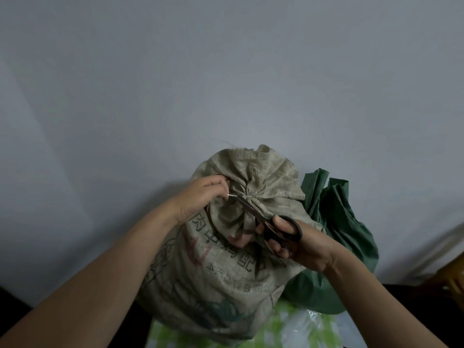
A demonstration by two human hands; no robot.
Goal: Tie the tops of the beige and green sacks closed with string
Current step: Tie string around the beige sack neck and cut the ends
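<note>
We see the beige sack standing upright in the middle, its gathered neck cinched, with the green sack just behind it on the right. Our left hand sits at the neck's left side, fingers curled, pinching a short end of string that runs taut to the right into the gather. Our right hand, lower right of the neck, grips black-handled scissors. Their long axis slants up-left, tips pointing at the string beside the cinch.
</note>
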